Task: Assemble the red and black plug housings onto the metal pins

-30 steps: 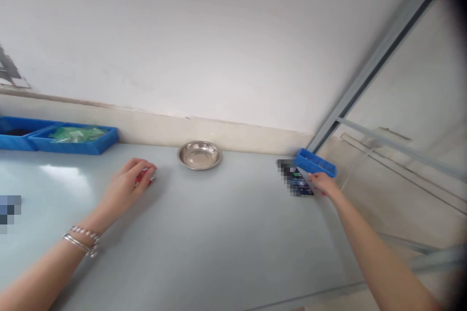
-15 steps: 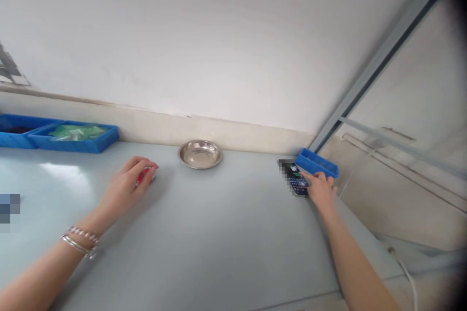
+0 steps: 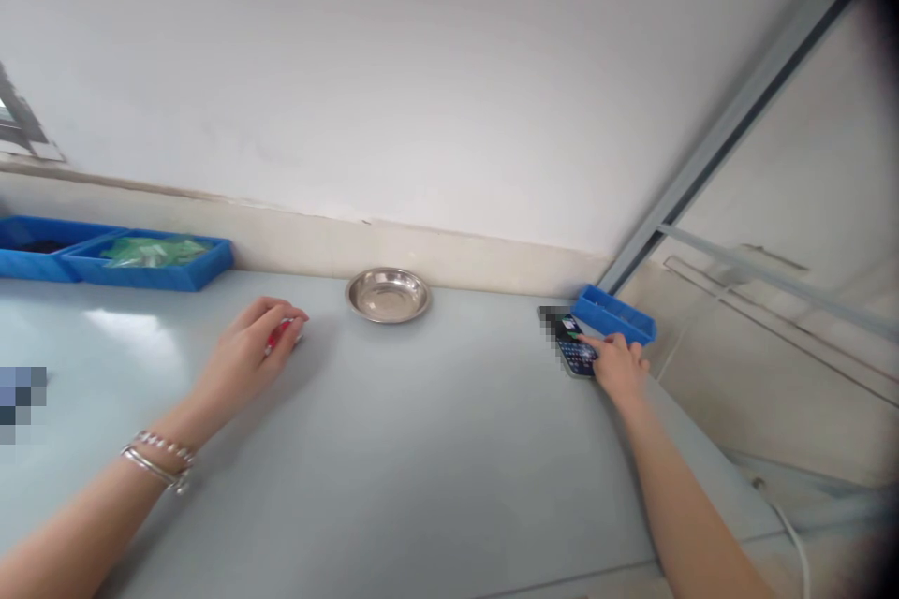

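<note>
My left hand point(image 3: 247, 354) rests on the pale table point(image 3: 421, 449) with its fingers curled over a small red object point(image 3: 283, 334); silver bracelets circle its wrist. My right hand point(image 3: 616, 363) reaches to the far right corner, its fingertips on a dark phone-like device point(image 3: 574, 350) that lies flat beside a small blue tray point(image 3: 615, 317). The fingers are bent onto the device. I cannot tell whether they grip it or only press it.
A steel bowl point(image 3: 388, 294) stands at the back by the wall. Two blue bins point(image 3: 151, 260) stand at the back left, one with green bags. The table edge drops off at the right, where a white cable point(image 3: 787, 533) hangs.
My right hand slid from the device's right edge onto its near end. The left hand has hardly moved. The view shifted slightly.
</note>
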`<state>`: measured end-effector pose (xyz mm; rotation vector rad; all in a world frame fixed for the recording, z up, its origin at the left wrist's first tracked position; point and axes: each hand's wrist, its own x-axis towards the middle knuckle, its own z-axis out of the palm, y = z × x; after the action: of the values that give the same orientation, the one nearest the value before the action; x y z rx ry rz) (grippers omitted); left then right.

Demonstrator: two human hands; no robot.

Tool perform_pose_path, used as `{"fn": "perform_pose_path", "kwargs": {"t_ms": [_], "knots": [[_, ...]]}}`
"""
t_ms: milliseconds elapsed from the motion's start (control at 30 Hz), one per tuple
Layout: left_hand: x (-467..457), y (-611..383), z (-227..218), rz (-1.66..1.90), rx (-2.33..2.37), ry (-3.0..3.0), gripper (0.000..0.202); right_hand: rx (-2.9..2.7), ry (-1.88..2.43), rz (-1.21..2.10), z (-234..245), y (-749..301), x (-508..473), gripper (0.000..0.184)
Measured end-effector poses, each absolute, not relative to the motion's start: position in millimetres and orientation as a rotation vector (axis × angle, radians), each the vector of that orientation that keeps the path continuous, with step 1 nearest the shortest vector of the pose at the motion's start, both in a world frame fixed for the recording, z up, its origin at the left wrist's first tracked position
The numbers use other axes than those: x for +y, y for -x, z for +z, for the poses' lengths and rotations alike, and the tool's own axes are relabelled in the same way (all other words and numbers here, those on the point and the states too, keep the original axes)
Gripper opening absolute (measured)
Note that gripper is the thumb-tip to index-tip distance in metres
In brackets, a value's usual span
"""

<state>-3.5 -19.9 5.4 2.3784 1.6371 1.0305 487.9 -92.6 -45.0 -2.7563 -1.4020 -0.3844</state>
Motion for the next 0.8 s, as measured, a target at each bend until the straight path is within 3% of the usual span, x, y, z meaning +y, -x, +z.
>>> {"fn": "perform_pose_path", "kwargs": {"t_ms": [800], "knots": [[-20,3,7,1.047,1.635,-2.381,0.025,-1.39,2.724,-0.237,-41,-495,-75,0.059]]}}
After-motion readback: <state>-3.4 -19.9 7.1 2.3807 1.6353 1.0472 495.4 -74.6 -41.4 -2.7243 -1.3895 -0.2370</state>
